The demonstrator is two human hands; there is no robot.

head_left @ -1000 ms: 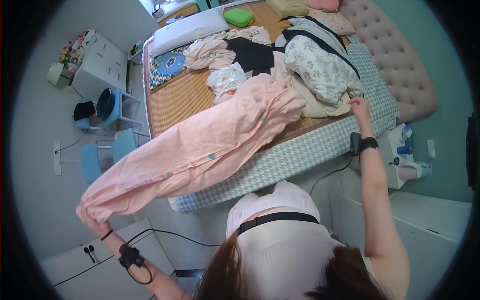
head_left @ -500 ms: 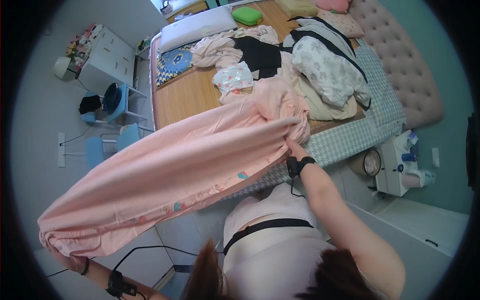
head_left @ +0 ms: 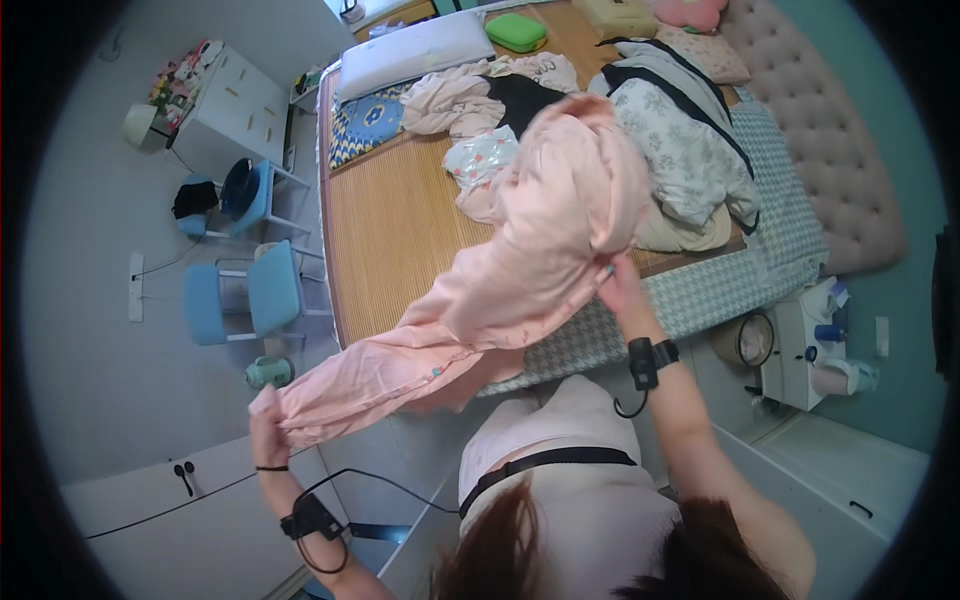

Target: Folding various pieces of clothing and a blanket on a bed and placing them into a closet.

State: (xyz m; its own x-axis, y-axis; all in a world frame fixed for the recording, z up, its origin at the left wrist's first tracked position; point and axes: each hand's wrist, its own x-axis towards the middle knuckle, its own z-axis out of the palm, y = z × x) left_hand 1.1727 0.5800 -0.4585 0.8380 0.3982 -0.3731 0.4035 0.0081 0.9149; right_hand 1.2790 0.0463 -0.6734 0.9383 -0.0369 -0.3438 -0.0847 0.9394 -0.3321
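Note:
A large pink bed sheet (head_left: 500,285) with a small printed pattern along its near edge stretches slantwise in front of me, bunched and lifted at its right end. My left hand (head_left: 268,432) is closed on its far left corner, held out past the bed's side over the floor. My right hand (head_left: 622,284) grips the near edge at the other end, above the bed's front edge. Folds cover part of the fingers of both hands. Beyond the sheet, a white plastic bag with red spots (head_left: 480,158) lies on the bamboo mat (head_left: 385,245).
A grey-and-white floral quilt (head_left: 660,130) is heaped at the bed's right, near the tufted headboard (head_left: 810,140). Crumpled clothes (head_left: 455,105) and a white pillow (head_left: 415,55) lie farther back. Blue chairs (head_left: 275,290) and a green kettle (head_left: 268,372) stand left; a bin (head_left: 750,340) is at right.
My left hand has moved up and to the right, so the sheet is less stretched and more gathered. Its right end has swung up over the bed. My right hand keeps its grip.

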